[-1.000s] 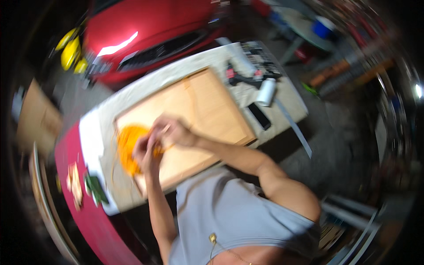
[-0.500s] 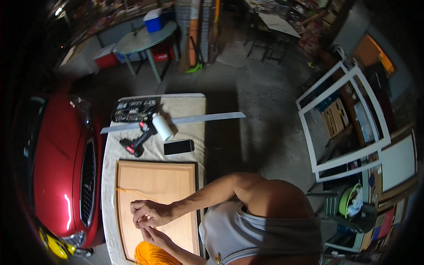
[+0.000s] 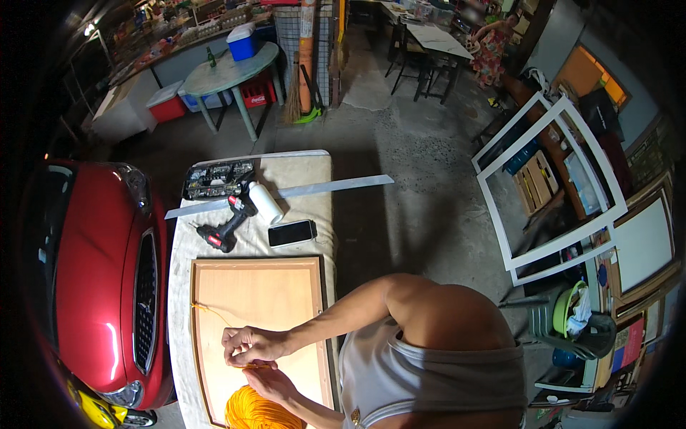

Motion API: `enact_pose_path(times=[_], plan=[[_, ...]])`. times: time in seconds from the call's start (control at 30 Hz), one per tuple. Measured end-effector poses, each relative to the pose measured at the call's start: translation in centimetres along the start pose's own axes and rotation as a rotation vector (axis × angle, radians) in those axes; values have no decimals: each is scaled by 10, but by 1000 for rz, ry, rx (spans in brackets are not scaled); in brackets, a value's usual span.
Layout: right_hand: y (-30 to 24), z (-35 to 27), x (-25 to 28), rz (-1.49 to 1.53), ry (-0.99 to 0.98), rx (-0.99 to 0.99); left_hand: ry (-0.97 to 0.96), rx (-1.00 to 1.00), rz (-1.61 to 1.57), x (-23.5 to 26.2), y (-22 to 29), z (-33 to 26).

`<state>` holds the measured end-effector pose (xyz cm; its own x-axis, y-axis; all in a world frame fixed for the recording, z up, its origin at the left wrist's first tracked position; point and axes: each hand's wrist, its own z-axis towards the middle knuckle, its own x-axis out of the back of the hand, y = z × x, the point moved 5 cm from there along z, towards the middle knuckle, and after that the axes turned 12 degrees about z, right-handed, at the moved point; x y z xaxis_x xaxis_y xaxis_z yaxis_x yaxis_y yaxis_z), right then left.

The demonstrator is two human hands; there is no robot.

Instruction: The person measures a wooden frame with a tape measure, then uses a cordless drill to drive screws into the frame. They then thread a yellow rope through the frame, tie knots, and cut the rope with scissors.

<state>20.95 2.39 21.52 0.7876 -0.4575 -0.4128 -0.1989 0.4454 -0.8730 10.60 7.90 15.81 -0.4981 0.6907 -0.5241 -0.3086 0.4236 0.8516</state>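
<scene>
Both hands are over a framed wooden panel (image 3: 286, 289) lying on a cloth-covered table. My right hand (image 3: 259, 344) is closed in a pinch, with orange cord (image 3: 214, 310) leading toward it from the panel's left edge. Just below, my left hand (image 3: 273, 385) has its fingers together on a short stretch of the same cord, close to the right fingertips. The exact grip is partly hidden by the fingers. A thick ball of orange cord (image 3: 256, 411) rests on the panel's lower part, beside my left hand.
Beyond the panel lie a phone (image 3: 291, 233), a cordless drill (image 3: 227, 225), a white bottle (image 3: 265, 203), an open tool case (image 3: 214, 179) and a long metal strip (image 3: 336, 186) overhanging the table. A red car (image 3: 100, 272) stands left, white frames (image 3: 493, 214) right.
Both hands have shifted slightly right in the picture, staying close together. The cord between the panel's edge and my right hand now hangs in a different curve. The whole view has moved a little.
</scene>
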Motion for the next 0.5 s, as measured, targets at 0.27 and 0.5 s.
enact_pose_path(times=[0.27, 0.5], plan=[[29, -13, -34, -62, 89, -117, 50, 18, 483, 58, 26, -18], [11, -36, -40, -504, 25, 6, -248, -36, 709, 64, 45, -24]])
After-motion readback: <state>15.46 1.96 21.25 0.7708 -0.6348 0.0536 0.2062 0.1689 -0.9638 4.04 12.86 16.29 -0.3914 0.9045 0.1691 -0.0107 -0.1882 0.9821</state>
